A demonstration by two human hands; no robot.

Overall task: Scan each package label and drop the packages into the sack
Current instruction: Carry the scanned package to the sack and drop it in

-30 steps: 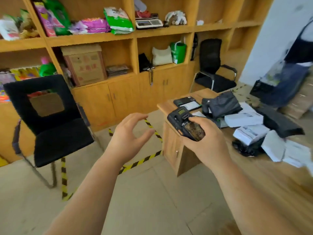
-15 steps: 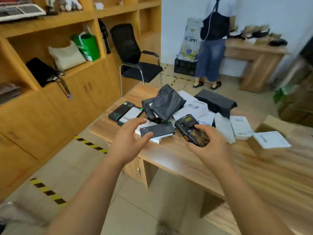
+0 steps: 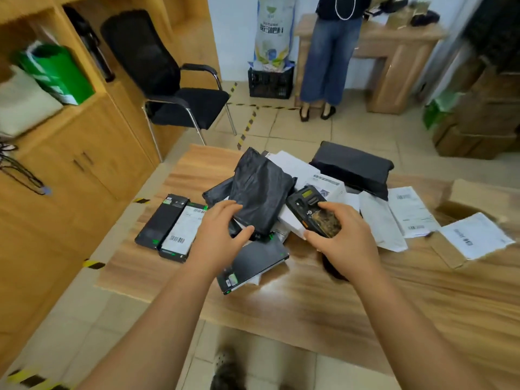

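Right hand: the right hand (image 3: 342,240) grips a black handheld scanner (image 3: 313,211), fingers wrapped round its lower body, its small screen facing up and away from the person.
Left hand: the left hand (image 3: 219,237) is spread, fingers loosely bent, holding nothing, just at the near edge of a crumpled black plastic parcel (image 3: 260,192); I cannot tell whether it touches it.
Parcels: the pile lies in the middle of the wooden table (image 3: 309,305). A flat black box (image 3: 253,263) lies partly under the left hand, two slim boxes (image 3: 171,226) side by side to the left, white mailers (image 3: 394,215) to the right, and a dark padded bag (image 3: 354,167) at the far side.
Sack: a tall printed sack (image 3: 274,32) stands in a black crate (image 3: 270,83) by the far wall.
Room: a black chair (image 3: 174,88) stands beyond the table; a person in jeans (image 3: 329,60) stands at a desk (image 3: 394,66).
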